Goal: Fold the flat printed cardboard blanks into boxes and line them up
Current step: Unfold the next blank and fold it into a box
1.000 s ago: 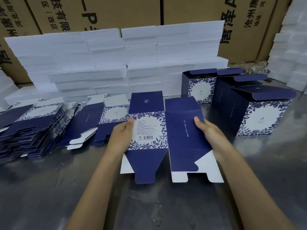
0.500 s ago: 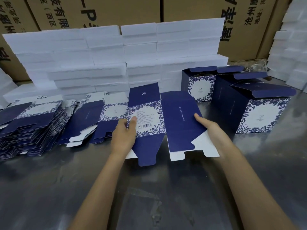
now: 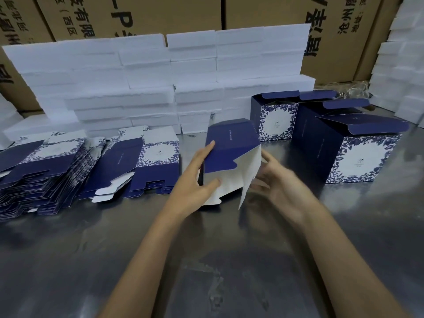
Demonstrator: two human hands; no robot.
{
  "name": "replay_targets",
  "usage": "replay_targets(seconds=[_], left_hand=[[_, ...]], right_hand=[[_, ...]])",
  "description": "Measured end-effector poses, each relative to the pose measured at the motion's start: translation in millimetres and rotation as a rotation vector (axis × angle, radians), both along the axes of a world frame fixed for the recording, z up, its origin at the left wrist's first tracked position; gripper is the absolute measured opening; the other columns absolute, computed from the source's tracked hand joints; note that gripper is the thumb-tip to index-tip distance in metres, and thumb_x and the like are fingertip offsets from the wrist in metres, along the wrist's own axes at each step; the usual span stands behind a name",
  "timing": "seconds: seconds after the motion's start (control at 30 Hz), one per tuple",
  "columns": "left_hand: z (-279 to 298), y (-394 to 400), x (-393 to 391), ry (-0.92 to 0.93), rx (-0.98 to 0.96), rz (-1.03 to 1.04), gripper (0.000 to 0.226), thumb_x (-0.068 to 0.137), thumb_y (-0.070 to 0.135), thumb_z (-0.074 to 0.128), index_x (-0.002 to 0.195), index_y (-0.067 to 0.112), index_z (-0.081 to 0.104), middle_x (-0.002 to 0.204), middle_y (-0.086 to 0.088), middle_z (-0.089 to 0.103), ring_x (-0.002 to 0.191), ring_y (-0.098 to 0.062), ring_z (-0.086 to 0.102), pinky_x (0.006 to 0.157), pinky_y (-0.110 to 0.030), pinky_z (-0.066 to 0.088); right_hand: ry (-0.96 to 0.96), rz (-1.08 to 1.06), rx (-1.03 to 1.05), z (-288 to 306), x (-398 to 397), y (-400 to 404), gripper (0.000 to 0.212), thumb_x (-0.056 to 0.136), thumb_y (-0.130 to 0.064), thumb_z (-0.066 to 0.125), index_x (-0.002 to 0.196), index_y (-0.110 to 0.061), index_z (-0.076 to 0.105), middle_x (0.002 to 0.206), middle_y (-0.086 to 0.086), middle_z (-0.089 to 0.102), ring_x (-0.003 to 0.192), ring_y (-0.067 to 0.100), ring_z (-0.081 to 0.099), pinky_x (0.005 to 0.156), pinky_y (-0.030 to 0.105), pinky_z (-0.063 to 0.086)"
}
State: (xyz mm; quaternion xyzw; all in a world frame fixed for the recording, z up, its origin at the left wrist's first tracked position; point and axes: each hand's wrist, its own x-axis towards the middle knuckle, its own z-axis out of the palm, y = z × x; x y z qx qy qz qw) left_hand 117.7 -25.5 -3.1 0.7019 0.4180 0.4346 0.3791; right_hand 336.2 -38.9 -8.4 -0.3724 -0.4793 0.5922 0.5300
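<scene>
A half-opened blank point(image 3: 231, 154) was held upright above the tabletop point(image 3: 206, 260) at centre, gripped by the left hand point(image 3: 195, 180), presumably so its bottom flaps could be reached. The blurred right hand point(image 3: 278, 182), fingers spread, was beside the white flap, near the finished boxes point(image 3: 358, 152) lined up at right.

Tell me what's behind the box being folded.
Behind the box held by the left hand, stacked white foam slabs rise against brown cartons. The box hides the table strip and the lowest slabs directly behind it.
</scene>
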Motion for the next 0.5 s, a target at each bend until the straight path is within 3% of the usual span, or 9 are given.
replay_targets(seconds=[0.1, 0.2, 0.27, 0.33, 0.5], left_hand=[[4, 0, -1, -0.147, 0.023, 0.162, 0.042, 0.095, 0.026, 0.065, 0.127, 0.053, 0.057, 0.127, 0.023, 0.062, 0.113, -0.003, 0.06, 0.094, -0.033, 0.05], [10, -2, -6, -0.168, 0.006, 0.2, 0.023, 0.093, 0.044, 0.067, 0.115, 0.049, 0.064, 0.121, 0.024, 0.064, 0.11, -0.003, 0.061, 0.077, -0.01, 0.048], [14, -6, -7, -0.172, 0.006, 0.217, 0.022, 0.089, 0.051, 0.066, 0.111, 0.047, 0.066, 0.118, 0.026, 0.063, 0.112, -0.001, 0.059, 0.067, -0.003, 0.045], [17, -9, -5, -0.166, 0.007, 0.224, 0.024, 0.086, 0.056, 0.066, 0.108, 0.047, 0.066, 0.114, 0.03, 0.062, 0.111, 0.001, 0.058, 0.067, 0.0, 0.041], [20, -10, -3, -0.141, -0.003, 0.197, 0.03, 0.08, 0.059, 0.068, 0.104, 0.041, 0.066, 0.109, 0.027, 0.063, 0.098, -0.01, 0.065, 0.075, -0.014, 0.043]], right_hand=[[-0.202, -0.073, 0.023, -6, -9, 2, 0.067, 0.076, -0.032, 0.074, 0.136, -0.053, 0.051, 0.134, -0.014, 0.064, 0.12, 0.014, 0.064, 0.103, 0.041, 0.047], [-0.274, -0.129, 0.052, -12, -16, 2, 0.062, 0.077, -0.039, 0.086, 0.123, -0.063, 0.052, 0.133, -0.017, 0.061, 0.108, 0.0, 0.067, 0.086, 0.025, 0.056], [-0.307, -0.223, 0.093, -17, -21, 3, 0.06, 0.079, -0.037, 0.085, 0.127, -0.054, 0.053, 0.13, -0.014, 0.06, 0.103, 0.001, 0.069, 0.076, 0.019, 0.057], [-0.331, -0.304, 0.127, -22, -26, 5, 0.061, 0.081, -0.034, 0.083, 0.134, -0.038, 0.053, 0.126, -0.01, 0.061, 0.097, 0.004, 0.07, 0.071, 0.017, 0.056], [-0.494, -0.459, 0.208, -26, -35, 8, 0.036, 0.088, -0.037, 0.077, 0.118, -0.028, 0.058, 0.107, -0.017, 0.064, 0.082, -0.009, 0.064, 0.064, 0.009, 0.05]])
